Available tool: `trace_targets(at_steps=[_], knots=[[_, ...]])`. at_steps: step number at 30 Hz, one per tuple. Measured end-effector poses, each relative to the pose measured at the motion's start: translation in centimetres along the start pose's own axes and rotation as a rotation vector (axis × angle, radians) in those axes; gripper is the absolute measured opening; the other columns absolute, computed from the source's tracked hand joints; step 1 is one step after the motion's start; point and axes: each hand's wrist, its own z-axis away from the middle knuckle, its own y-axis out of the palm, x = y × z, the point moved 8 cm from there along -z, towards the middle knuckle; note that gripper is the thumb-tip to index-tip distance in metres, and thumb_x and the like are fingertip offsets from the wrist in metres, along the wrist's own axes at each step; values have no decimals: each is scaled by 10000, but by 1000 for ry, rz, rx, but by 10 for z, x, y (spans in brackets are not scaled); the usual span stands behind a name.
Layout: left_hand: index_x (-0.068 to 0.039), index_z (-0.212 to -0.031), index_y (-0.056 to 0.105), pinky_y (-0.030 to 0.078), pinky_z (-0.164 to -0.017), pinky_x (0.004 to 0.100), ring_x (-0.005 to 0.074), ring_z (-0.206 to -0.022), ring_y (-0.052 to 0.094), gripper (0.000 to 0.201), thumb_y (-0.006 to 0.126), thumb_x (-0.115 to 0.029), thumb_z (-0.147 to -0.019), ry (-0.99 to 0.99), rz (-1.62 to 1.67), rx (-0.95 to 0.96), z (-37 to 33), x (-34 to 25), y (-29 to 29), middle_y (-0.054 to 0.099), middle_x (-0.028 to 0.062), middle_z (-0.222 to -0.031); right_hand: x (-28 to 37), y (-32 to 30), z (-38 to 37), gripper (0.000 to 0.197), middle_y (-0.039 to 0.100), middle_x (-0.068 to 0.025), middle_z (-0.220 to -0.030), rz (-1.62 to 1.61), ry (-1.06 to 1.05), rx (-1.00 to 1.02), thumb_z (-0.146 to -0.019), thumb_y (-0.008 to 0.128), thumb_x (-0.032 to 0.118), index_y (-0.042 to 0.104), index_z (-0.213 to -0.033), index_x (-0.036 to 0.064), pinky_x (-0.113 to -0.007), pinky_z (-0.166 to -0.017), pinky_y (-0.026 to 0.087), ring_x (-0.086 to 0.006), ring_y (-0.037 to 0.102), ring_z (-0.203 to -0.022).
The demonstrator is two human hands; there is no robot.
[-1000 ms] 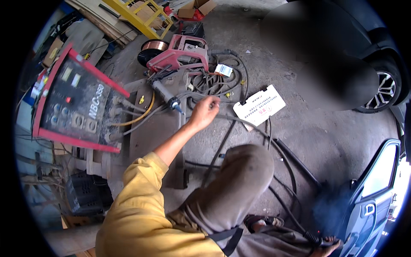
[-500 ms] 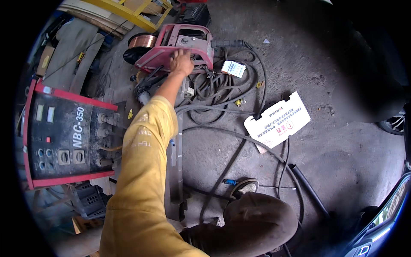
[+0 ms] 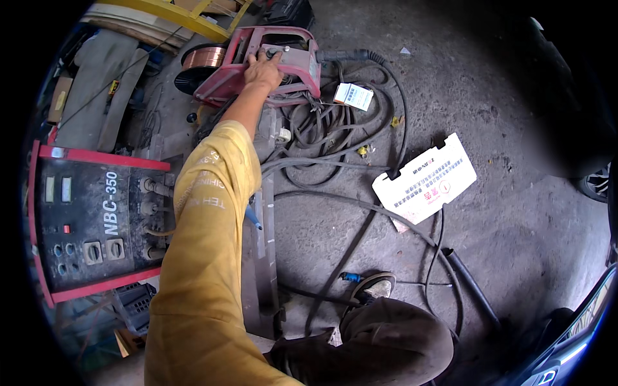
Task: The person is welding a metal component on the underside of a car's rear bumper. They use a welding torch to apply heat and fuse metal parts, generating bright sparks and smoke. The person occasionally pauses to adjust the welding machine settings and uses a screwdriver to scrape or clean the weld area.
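Observation:
My left hand (image 3: 262,71) reaches to the top panel of a red welding wire feeder (image 3: 215,83). Its fingertips sit around a dark control knob (image 3: 270,54) on that panel, partly covering it. A spool of copper-coloured welding wire (image 3: 205,58) is mounted on the feeder's left side. From its right side runs a thick black cable (image 3: 344,56). My right hand is out of view.
A red-and-black welding power source (image 3: 96,219) stands at left. Coiled cables (image 3: 335,132), a small white box (image 3: 354,96) and a white printed panel (image 3: 428,180) lie on the floor. A black tube (image 3: 473,289) is at right, near a vehicle edge (image 3: 573,350).
My left hand has moved up from the feeder's side frame onto the knob on its panel. The view has shifted slightly.

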Motion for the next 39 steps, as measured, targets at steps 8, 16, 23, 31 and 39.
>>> trace_targets(at_steps=[8, 16, 23, 31, 39], knots=[[-335, -1476, 420, 471, -1030, 461, 420, -1324, 353, 638, 638, -373, -877, 45, 48, -29, -3, -10, 0, 295, 46, -1589, -3, -21, 21, 451, 571, -73, -857, 8, 5, -52, -955, 597, 423, 545, -1175, 33, -380, -665, 488, -204, 546, -726], [-331, -1482, 413, 469, -1032, 471, 428, -1335, 341, 643, 632, -369, -878, 45, 44, -33, -5, -8, 1, 306, 33, -1585, -9, -23, 29, 436, 551, -59, -830, 9, 21, -74, -953, 603, 423, 544, -1161, 44, -364, -636, 476, -189, 532, -697], [-330, -1485, 410, 449, -1056, 467, 426, -1354, 322, 651, 630, -367, -874, 36, 51, -15, -4, -12, -2, 310, 25, -1583, -8, -28, 34, 423, 532, -46, -807, 11, 25, -96, -951, 608, 422, 543, -1148, 53, -349, -611, 466, -175, 519, -671], [-323, -1487, 409, 425, -1081, 465, 429, -1372, 306, 648, 624, -374, -878, 39, 56, -18, -3, -10, 1, 312, 15, -1584, -7, -38, 39, 409, 512, -32, -780, 14, 35, -116, -950, 614, 421, 542, -1133, 63, -333, -582, 455, -160, 504, -641], [-321, -1484, 414, 416, -1087, 474, 439, -1361, 322, 659, 634, -381, -866, 45, 69, -9, 0, 3, 2, 311, 30, -1586, -10, -53, 62, 395, 491, -18, -753, 39, 40, -134, -948, 620, 421, 541, -1119, 74, -316, -553, 444, -144, 489, -611]])
